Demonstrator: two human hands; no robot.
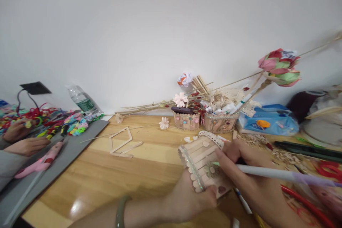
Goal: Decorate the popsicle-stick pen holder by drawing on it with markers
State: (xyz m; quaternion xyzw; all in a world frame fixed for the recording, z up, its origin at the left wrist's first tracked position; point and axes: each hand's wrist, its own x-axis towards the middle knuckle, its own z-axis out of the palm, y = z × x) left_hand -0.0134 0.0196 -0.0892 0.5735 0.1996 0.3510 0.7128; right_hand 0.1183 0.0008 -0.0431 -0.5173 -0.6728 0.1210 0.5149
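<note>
At near right, a stick-built box was clasped in the left hand; a pale marker was pinched in the right hand, its green tip held at the box's green flower. Farther, on the counter, two decorated baskets were set before the wall.
</note>
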